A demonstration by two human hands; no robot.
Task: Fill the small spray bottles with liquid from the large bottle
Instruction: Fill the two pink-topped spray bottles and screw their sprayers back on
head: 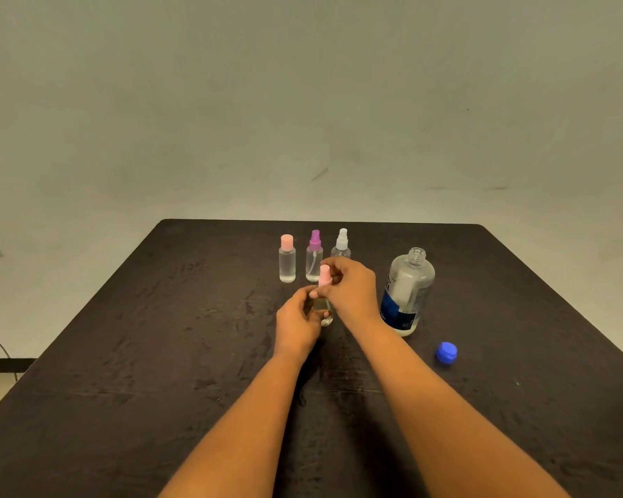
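Large bottle (pixel 409 282), clear plastic with a blue and white label, stands upright on a dark table (pixel 123 354). It is right of the table's middle and nearer the far edge than the near one. Its neck is open, with no cap on it.

Two bare forearms reach in from the near edge. They meet just left of the large bottle without touching it. The left hand (pixel 297 318) is wrapped round the body of a small spray bottle (pixel 323 307), holding it upright on or just above the table. The right hand (pixel 349 285) comes over from the right, its fingertips pinching the pink spray head (pixel 324 274) at the top of that same bottle.

Behind the hands, near the far edge, three more small clear bottles stand in a row, close together but apart. They are a pink-capped bottle (pixel 287 260) on the left, a purple spray bottle (pixel 314 260) in the middle, and a white spray bottle (pixel 341 244) on the right, partly hidden by the right hand.

A blue cap (pixel 446 352) lies on the table, nearer the near edge than the large bottle and toward the right edge.
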